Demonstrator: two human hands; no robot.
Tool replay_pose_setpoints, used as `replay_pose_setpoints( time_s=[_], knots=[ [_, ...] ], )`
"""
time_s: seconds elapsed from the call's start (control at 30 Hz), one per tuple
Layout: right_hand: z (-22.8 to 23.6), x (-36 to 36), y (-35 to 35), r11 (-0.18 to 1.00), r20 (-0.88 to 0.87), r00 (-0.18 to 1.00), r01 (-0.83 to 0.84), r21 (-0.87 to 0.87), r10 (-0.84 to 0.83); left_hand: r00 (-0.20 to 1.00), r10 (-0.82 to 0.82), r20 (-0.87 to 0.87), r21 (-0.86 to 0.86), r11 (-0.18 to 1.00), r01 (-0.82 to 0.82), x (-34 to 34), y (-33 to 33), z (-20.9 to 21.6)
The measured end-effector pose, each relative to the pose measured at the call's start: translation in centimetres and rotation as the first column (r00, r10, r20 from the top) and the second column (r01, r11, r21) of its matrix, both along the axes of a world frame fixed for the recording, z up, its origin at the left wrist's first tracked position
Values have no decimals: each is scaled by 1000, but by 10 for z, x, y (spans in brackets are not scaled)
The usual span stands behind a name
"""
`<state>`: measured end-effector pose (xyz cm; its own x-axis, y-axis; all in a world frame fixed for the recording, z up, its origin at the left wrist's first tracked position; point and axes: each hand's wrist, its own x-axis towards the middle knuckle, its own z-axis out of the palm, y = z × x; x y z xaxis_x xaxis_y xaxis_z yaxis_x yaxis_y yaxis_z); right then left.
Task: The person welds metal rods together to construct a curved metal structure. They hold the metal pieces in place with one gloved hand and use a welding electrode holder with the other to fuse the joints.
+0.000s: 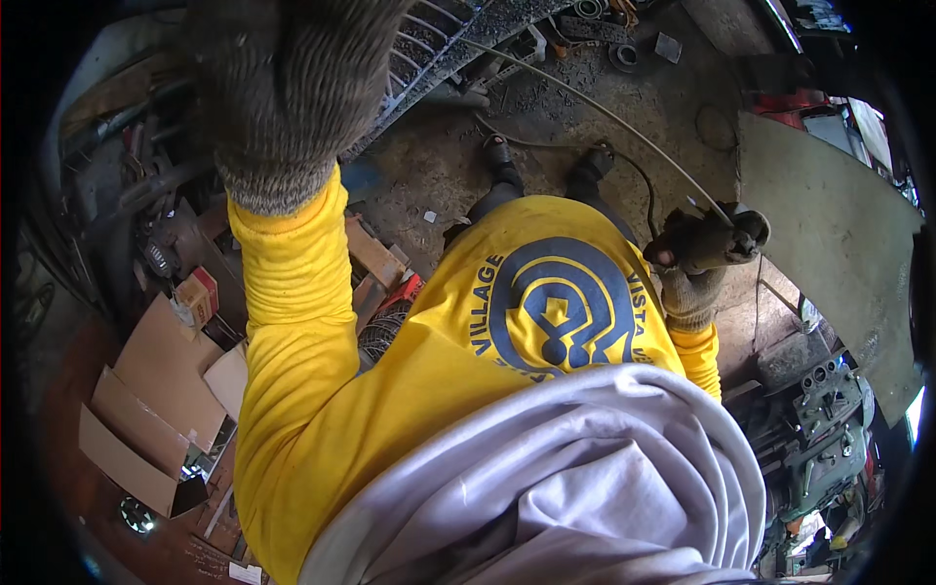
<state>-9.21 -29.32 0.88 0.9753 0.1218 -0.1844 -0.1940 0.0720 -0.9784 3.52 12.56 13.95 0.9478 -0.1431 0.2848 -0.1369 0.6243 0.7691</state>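
Observation:
My left hand (297,93), in a dark knitted glove, is raised close to the camera at the upper left. Its fingers run out of the picture at the top, so their pose and anything in them are hidden. My right hand (694,255), gloved too, is closed around a dark welding electrode holder (749,232) at the right. From it a long thin welding rod (604,112) slants up and left. The rod's far end meets or passes over the edge of a barred metal piece (429,54), beside my left hand; contact cannot be made out.
A cable (643,180) curves from near my right hand across the floor, past my feet. Opened cardboard boxes (161,375) lie at the left. A large flat sheet (829,244) stands at the right, above a greasy machine part (829,429). Metal parts (622,57) litter the far floor.

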Motion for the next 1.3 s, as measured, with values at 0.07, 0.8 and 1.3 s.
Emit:
replay_pose_setpoints(
  time_s=[0.07, 0.8, 1.3],
  knots=[
    [-1, 2, 1, 1000, 0, 1000, 5, 30, -5, 993, -53, 104, 118, 992, 41, 0, -1, 5],
    [12, -1, 12, 991, 124, 991, 74, -113, -60, 782, -357, 510, 480, 873, 85, 75, -21, -10],
    [28, 9, 3, 942, 91, 967, 251, -223, -236, 537, -283, 795, 607, 398, -688, 89, -26, 19]
  ],
)
